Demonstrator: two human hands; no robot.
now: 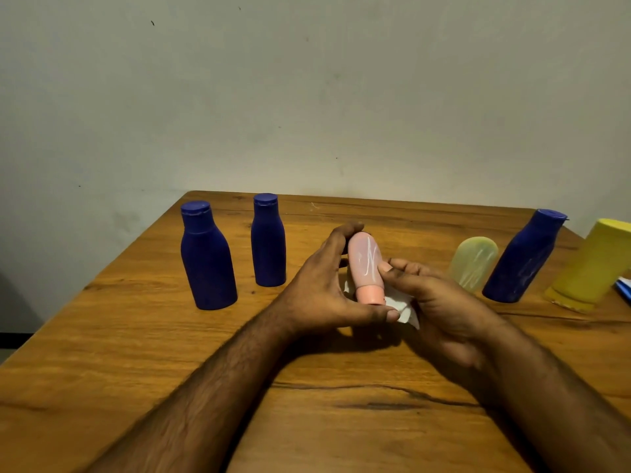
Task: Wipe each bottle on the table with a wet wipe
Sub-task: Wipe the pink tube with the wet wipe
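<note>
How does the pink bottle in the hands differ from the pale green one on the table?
The pink bottle is held off the table between the left hand and right hand, with a white wipe under it; the pale green bottle stands untouched on the wooden table. The pink one's cap shows at its lower end; the green one's cap is not visible. Both are small and rounded with white streaks on them.

no readable text, bottles' labels plain or scratched off

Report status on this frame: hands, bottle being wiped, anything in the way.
Left hand and right hand both on pink bottle, cap down. White wipe under right fingers. Nothing in the way.
</note>
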